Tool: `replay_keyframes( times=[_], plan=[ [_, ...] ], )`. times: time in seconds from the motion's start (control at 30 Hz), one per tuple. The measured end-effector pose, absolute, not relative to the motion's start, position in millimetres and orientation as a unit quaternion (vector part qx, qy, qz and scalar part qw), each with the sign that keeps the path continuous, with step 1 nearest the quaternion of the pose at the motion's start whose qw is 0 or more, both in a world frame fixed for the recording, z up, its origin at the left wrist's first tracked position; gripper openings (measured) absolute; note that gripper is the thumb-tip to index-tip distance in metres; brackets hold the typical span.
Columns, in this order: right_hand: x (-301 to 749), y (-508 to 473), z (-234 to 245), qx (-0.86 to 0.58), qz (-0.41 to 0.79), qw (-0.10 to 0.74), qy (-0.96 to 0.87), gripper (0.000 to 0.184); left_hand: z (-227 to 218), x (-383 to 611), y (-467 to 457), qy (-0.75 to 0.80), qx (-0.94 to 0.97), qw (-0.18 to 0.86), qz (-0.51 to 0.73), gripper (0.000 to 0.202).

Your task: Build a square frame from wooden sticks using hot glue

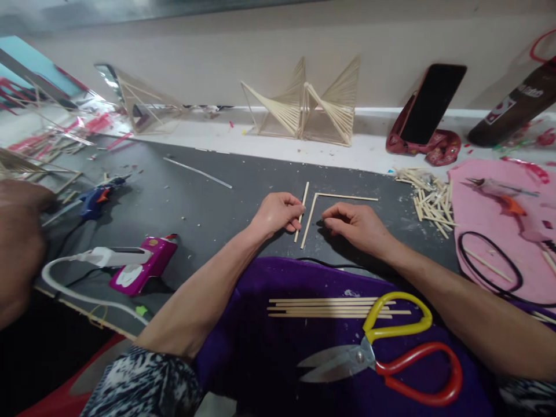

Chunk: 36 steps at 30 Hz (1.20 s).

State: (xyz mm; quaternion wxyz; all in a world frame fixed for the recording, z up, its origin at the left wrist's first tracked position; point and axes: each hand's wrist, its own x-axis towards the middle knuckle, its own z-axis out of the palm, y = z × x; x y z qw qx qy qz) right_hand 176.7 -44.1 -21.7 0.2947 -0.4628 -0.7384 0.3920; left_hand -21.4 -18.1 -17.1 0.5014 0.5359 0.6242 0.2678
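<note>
My left hand [280, 214] pinches a thin wooden stick [306, 194] between thumb and fingers, at the grey tabletop. Just right of it, two more sticks meet at a corner as an L-shaped stick frame [343, 197], lying flat. My right hand [356, 226] hovers beside this frame, its fingers curved, a gap between thumb and forefinger, and nothing visible in them. On the purple cloth [256, 341] over my lap lie several long sticks [321, 308] and large scissors [360, 356] with one yellow and one red handle, their blades slightly parted.
Stick models [330, 110] stand by the wall, near a propped phone [434, 104] and a dark bottle [516, 104]. Cut sticks [434, 200] are piled beside a pink cloth [473, 191] with a glue gun [516, 211]. Left are a blue glue gun [96, 200], a magenta power strip [143, 269] and another person's hand [19, 249].
</note>
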Motion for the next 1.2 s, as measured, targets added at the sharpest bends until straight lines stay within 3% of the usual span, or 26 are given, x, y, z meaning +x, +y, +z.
replay_keyframes(
  times=[1.2],
  plan=[
    [175.6, -45.9, -26.3, -0.438, 0.341, 0.257, -0.791, 0.016, -18.2, -6.5, -33.1, 0.644, 0.608, 0.41, 0.219, 0.006]
  ],
)
